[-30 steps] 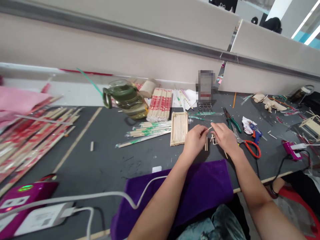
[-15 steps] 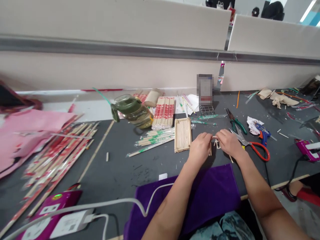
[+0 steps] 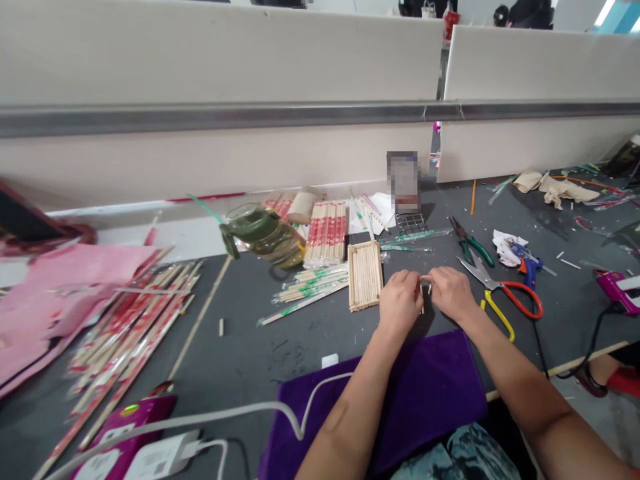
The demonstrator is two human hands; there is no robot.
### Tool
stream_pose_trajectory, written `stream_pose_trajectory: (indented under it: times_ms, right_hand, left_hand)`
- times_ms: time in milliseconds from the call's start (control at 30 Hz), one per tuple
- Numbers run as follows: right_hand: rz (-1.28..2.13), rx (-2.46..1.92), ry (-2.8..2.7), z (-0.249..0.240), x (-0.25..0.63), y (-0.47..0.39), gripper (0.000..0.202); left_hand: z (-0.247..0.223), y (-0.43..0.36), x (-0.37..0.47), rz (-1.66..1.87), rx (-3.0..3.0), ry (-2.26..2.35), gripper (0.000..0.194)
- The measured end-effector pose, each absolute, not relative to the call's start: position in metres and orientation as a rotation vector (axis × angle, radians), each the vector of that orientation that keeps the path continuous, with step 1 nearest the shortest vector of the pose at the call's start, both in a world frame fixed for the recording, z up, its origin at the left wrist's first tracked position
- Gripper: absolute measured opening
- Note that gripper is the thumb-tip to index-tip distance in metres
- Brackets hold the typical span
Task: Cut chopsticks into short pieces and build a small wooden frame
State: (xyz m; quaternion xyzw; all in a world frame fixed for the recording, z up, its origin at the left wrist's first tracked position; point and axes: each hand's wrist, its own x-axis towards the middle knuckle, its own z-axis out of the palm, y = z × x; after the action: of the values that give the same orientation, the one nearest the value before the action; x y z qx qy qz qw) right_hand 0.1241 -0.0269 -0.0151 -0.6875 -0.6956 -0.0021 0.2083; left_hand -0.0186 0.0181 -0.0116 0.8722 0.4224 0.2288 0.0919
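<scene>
My left hand [image 3: 401,300] and my right hand [image 3: 453,292] are close together above the dark table, fingers pinched. Between their fingertips spans a short wooden stick [image 3: 425,279], each hand closed on one end. Part of another stick piece shows beneath the left fingers, mostly hidden. Left of my left hand lies a shallow tray made of wooden sticks [image 3: 365,277]. Just right of my right hand rest open scissors [image 3: 493,283] with one red and one yellow handle loop. Green-handled pliers [image 3: 473,243] lie beyond them.
A blue glue gun [image 3: 530,267] lies right of the scissors. Wrapped chopsticks [image 3: 325,233], a green-lidded jug [image 3: 265,233] and a phone on a stand [image 3: 404,183] stand at the back. Purple cloth [image 3: 430,377] covers the near edge. A white cable [image 3: 240,408] crosses at the left.
The camera view has shifted slightly. My hands keep their pinch on the short stick, and the small stick pieces beneath my right hand are now largely covered.
</scene>
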Motion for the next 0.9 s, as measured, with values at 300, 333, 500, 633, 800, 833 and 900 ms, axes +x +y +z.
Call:
stream_pose_trajectory:
  times_ms: [300, 333, 500, 633, 800, 833, 900]
  right_hand:
    - [0.093, -1.922, -1.929, -0.015, 0.125, -0.023, 0.027]
    - [0.107, -1.902, -1.947, -0.014, 0.126, -0.023, 0.027]
    - [0.203, -1.777, -1.959, -0.004, 0.137, -0.025, 0.023]
    - [0.027, -2.136, -1.631, 0.010, 0.179, -0.020, 0.026]
    - [0.140, -2.775, -1.525, 0.018, 0.242, 0.002, 0.028]
    - [0.166, -2.789, -1.545, 0.017, 0.248, 0.006, 0.024]
    - [0.193, -2.776, -1.609, 0.012, 0.253, 0.014, 0.020]
  left_hand:
    - [-0.014, 0.019, -0.019, 0.746, 2.547, 1.254, 0.026]
    - [-0.014, 0.020, -0.020, 0.776, 2.541, 1.233, 0.026]
    - [-0.012, 0.025, -0.027, 0.956, 2.448, 1.123, 0.023]
    - [-0.014, 0.033, -0.030, 1.143, 2.140, 1.136, 0.020]
    - [-0.015, 0.040, -0.030, 1.284, 1.621, 1.058, 0.016]
    - [-0.015, 0.040, -0.030, 1.276, 1.539, 1.050, 0.018]
    - [-0.014, 0.040, -0.029, 1.248, 1.395, 1.047, 0.023]
